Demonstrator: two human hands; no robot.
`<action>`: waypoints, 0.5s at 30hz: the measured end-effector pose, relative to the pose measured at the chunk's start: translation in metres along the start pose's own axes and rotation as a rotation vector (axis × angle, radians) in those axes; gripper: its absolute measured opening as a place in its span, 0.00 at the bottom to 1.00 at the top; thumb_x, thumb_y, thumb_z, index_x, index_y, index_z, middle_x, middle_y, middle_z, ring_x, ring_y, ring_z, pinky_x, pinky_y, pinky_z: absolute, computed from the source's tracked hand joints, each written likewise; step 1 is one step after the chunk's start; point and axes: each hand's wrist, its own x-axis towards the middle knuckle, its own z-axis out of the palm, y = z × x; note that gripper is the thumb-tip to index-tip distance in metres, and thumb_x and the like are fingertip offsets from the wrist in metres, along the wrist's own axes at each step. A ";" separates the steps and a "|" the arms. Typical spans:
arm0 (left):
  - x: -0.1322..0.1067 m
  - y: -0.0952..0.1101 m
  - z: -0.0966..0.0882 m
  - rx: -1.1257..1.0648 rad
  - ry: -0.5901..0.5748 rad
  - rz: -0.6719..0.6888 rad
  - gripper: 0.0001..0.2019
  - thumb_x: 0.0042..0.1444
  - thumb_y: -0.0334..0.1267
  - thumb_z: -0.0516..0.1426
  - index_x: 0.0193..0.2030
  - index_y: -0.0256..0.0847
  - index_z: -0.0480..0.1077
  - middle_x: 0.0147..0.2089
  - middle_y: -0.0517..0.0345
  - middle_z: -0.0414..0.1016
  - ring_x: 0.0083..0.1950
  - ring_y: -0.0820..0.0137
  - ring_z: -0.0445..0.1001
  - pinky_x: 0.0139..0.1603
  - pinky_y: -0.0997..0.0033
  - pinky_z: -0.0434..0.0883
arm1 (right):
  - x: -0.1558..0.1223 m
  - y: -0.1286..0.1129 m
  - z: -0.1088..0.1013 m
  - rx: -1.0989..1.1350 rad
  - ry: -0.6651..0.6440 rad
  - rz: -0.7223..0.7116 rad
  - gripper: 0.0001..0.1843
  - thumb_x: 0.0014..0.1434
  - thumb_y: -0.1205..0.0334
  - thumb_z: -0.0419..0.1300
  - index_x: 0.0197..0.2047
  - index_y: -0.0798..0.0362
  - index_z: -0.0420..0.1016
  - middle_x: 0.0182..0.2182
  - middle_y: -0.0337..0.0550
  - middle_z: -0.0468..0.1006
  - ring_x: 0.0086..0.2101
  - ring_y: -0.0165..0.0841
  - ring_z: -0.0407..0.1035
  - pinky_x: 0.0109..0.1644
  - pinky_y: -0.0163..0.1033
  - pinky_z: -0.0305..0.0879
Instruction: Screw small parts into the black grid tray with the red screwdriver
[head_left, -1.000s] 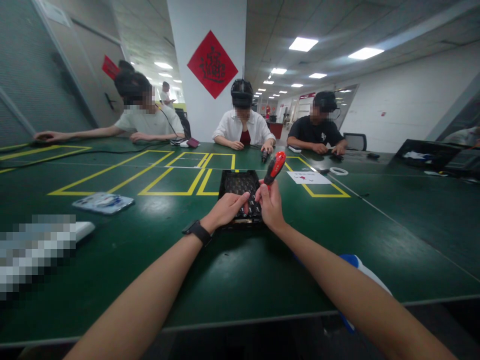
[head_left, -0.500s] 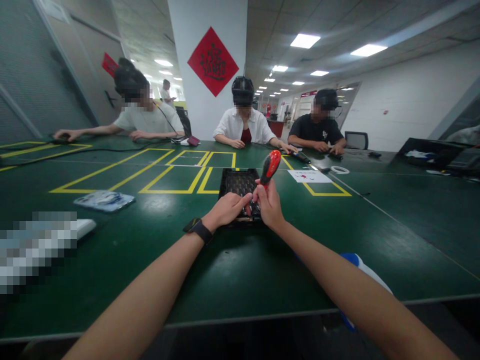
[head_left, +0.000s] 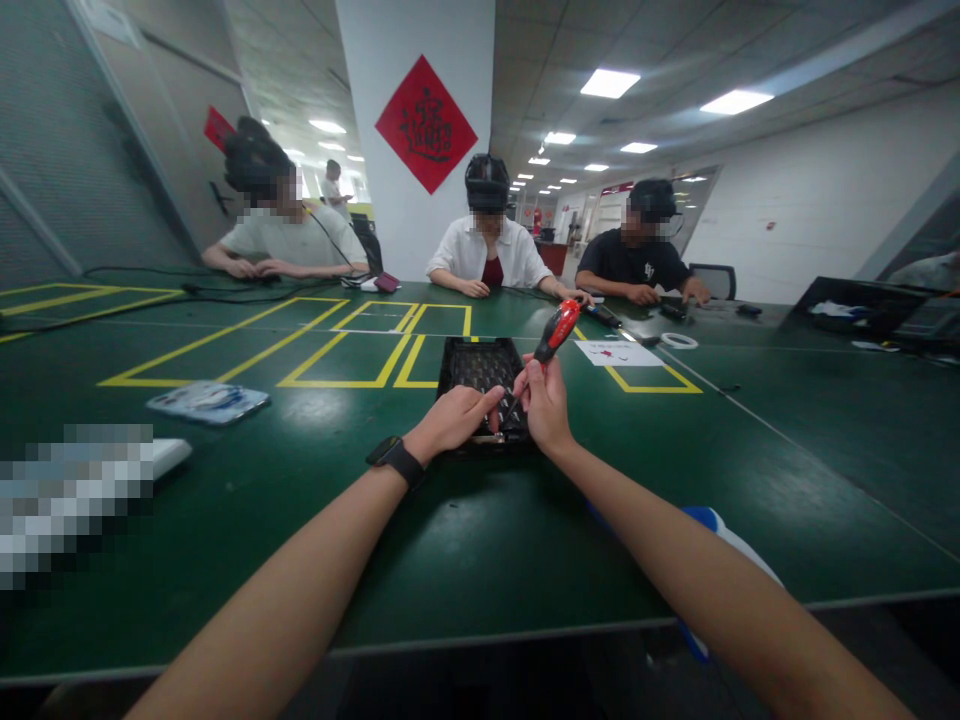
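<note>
On the table (head_left: 420, 560), the tray (head_left: 448, 362) lies between both hands. The right hand's (head_left: 546, 405) fingers grip a slanted screwdriver (head_left: 559, 330); whether the left hand's (head_left: 456, 416) fingers pinch anything is unclear. That slant could make the tip skid into them.

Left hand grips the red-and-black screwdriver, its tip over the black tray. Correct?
Wrong hand: the head view shows the right hand gripping the red-and-black screwdriver. Its tip is over the black tray, as you say.

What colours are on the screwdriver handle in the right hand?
The handle is red and black, best seen in the head view.
</note>
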 end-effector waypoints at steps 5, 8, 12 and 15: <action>0.003 -0.005 0.004 -0.011 0.055 0.024 0.22 0.50 0.56 0.54 0.29 0.36 0.72 0.25 0.59 0.70 0.26 0.74 0.64 0.27 0.76 0.57 | -0.001 -0.002 0.001 0.045 0.007 0.046 0.18 0.60 0.46 0.45 0.44 0.52 0.60 0.20 0.32 0.66 0.18 0.23 0.55 0.21 0.29 0.52; 0.005 -0.007 0.008 -0.017 0.036 0.031 0.18 0.42 0.52 0.61 0.30 0.37 0.71 0.26 0.59 0.71 0.26 0.74 0.65 0.27 0.77 0.57 | 0.000 -0.006 0.004 0.045 0.002 0.050 0.18 0.60 0.47 0.47 0.44 0.52 0.60 0.20 0.31 0.67 0.17 0.22 0.56 0.21 0.29 0.53; 0.007 -0.010 0.012 -0.050 0.081 0.014 0.15 0.46 0.48 0.60 0.26 0.36 0.70 0.23 0.61 0.69 0.25 0.75 0.64 0.27 0.76 0.58 | 0.009 -0.012 0.010 0.062 -0.033 0.064 0.17 0.60 0.47 0.48 0.43 0.51 0.60 0.18 0.30 0.66 0.16 0.22 0.56 0.20 0.28 0.51; 0.009 -0.012 0.012 -0.151 0.030 0.026 0.14 0.49 0.46 0.58 0.29 0.35 0.72 0.25 0.60 0.71 0.27 0.74 0.66 0.29 0.76 0.61 | 0.017 -0.015 0.011 0.114 -0.109 0.106 0.17 0.60 0.47 0.46 0.42 0.52 0.61 0.17 0.30 0.65 0.14 0.21 0.54 0.17 0.27 0.48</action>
